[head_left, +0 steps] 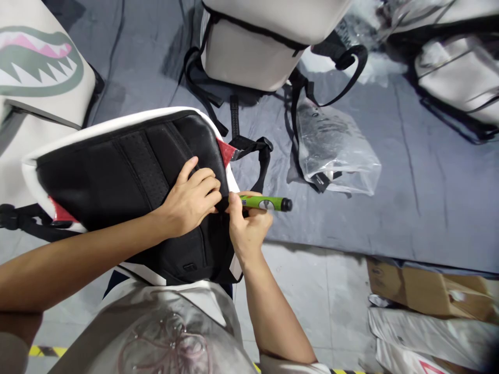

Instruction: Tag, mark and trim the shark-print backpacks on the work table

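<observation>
Head view: the black-backed bag [101, 182] lies in front of the person, its black back facing up and its pale rim showing round it; its near side reaches the grey shirt [156, 332].
Left hand: the left hand [195, 200] rests on the bag's back, close to its right edge, fingers bent and slightly spread; the thumb is hidden, so I cannot tell whether it pinches anything.
Right hand: the right hand [251, 226] is closed round the green marker [275, 203] at the bag's right edge, just beside the left hand.
Marker: its black end points right, away from the bag; its other end is hidden behind the fingers.
Red patches: one red patch [227, 152] sits on the bag's upper right edge, another at its lower left corner.
Table: the grey-covered table [429, 218] extends beyond the bag and to its right.
Other bags: a light grey bag [249, 54] stands beyond the bag, a toothed-mouth bag [39, 62] to its upper left.
Plastic: a clear plastic bag [339, 148] lies to the bag's right.
Cardboard: some brown cardboard [429, 291] is well apart, to the bag's lower right.
</observation>
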{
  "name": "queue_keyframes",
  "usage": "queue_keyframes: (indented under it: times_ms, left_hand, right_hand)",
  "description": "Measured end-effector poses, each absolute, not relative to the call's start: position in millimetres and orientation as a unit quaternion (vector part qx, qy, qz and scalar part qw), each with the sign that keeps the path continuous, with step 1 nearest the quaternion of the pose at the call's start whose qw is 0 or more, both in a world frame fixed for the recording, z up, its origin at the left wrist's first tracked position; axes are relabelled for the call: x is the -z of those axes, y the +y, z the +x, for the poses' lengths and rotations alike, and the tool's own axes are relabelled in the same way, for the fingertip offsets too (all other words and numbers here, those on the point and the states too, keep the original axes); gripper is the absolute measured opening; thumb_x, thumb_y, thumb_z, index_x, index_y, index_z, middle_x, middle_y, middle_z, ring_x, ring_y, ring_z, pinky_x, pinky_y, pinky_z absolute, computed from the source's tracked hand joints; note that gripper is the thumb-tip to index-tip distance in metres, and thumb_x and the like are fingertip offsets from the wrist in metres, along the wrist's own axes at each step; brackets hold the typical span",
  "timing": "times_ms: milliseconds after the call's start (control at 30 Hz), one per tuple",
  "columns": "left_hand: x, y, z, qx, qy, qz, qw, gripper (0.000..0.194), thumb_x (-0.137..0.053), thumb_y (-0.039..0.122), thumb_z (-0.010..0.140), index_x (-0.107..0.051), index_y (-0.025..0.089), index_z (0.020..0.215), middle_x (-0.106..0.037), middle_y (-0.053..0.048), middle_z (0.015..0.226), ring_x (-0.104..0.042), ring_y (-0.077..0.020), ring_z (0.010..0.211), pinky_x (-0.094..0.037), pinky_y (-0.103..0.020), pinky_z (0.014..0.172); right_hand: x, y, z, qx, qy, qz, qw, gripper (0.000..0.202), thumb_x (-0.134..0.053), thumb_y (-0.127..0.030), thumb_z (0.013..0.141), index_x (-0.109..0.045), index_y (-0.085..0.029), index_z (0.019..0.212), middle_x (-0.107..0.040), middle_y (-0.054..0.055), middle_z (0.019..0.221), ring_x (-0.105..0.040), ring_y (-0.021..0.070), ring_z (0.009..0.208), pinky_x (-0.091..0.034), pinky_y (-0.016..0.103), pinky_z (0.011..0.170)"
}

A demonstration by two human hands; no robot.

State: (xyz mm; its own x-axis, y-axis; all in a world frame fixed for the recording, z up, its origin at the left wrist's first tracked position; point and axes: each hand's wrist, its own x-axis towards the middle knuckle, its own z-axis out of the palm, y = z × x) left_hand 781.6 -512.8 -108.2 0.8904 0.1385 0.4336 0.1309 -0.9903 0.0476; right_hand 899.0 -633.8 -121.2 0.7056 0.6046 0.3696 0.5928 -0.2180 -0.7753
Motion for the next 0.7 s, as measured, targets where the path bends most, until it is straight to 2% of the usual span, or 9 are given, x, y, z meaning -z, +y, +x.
queue_keyframes:
  times_ms: [433, 567, 700]
  left_hand:
    - [105, -518, 782, -0.223, 0.074, 0.972, -0.002, 0.017, -0.075, 0.027, 0.082, -0.065, 0.016, 0.089, -0.068, -0.004, 0.098, -0.057, -0.0244, 0.109, -0.034, -0.058, 0.115]
    - [103, -517, 781, -0.217, 0.077, 0.973, -0.007, 0.016, -0.076, 0.027, 0.081, -0.066, 0.016, 0.088, -0.069, -0.004, 0.098, -0.057, -0.0259, 0.109, -0.030, -0.057, 0.114]
    - [84, -492, 785, -0.160, 0.016, 0.987, -0.028, 0.026, -0.075, 0.040, 0.082, -0.067, 0.017, 0.090, -0.069, -0.005, 0.097, -0.060, -0.0253, 0.099, -0.036, -0.050, 0.104]
  right_hand:
    - [127, -639, 900, -0.014, -0.375, -0.763, 0.527, 0.028, -0.062, -0.034, 0.093, -0.063, -0.019, 0.069, -0.068, 0.002, 0.071, -0.062, 0.0131, 0.056, -0.049, 0.027, 0.057]
    - [131, -640, 901, -0.009, -0.373, -0.763, 0.529, 0.024, -0.061, -0.036, 0.093, -0.066, -0.018, 0.078, -0.069, 0.003, 0.073, -0.064, 0.0148, 0.058, -0.051, 0.028, 0.060]
    - [132, -653, 902, -0.009, -0.322, -0.770, 0.551, 0.027, -0.064, -0.043, 0.090, -0.067, -0.017, 0.086, -0.068, 0.003, 0.069, -0.065, 0.0167, 0.056, -0.052, 0.030, 0.060]
